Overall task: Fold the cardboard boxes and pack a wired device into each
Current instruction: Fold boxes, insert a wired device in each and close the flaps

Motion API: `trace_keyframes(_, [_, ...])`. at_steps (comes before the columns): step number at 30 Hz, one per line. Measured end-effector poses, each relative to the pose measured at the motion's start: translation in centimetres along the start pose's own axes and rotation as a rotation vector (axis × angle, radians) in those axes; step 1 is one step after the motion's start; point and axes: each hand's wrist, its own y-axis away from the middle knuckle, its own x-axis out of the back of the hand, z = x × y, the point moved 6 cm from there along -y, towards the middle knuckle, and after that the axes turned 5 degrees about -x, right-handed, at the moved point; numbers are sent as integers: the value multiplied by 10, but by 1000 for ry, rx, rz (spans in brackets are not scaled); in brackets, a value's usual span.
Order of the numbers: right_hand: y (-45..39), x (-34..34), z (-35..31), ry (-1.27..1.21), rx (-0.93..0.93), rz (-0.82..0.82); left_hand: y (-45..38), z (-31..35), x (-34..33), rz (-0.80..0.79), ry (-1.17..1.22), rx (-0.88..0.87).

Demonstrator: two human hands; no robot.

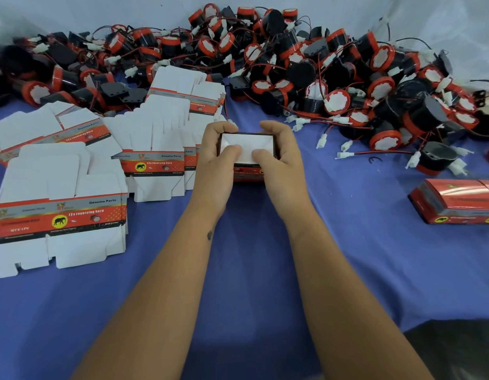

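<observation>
A small red cardboard box (248, 171) stands in the middle of the blue cloth, its white end flaps facing up. My left hand (215, 160) grips its left side and my right hand (279, 157) grips its right side. Both thumbs press down on the white flaps. Flat unfolded box blanks (59, 215) lie in stacks to the left, white with red and grey printed bands. A large heap of black and red wired devices (306, 72) with white connectors stretches across the back and right. What the held box contains is hidden.
Folded red boxes (457, 201) lie at the right edge. More flat blanks (183, 89) sit behind the hands. A blue cloth (251, 270) covers the table, and a pale sheet hangs behind the heap. A dark object shows at the bottom right corner.
</observation>
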Motion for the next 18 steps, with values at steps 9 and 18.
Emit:
trace_keyframes(9, [3, 8, -1, 209, 73, 176, 2, 0, -1, 50, 84, 27])
trace_keyframes(18, [1, 23, -6, 57, 54, 225, 2, 4, -11, -18, -206, -40])
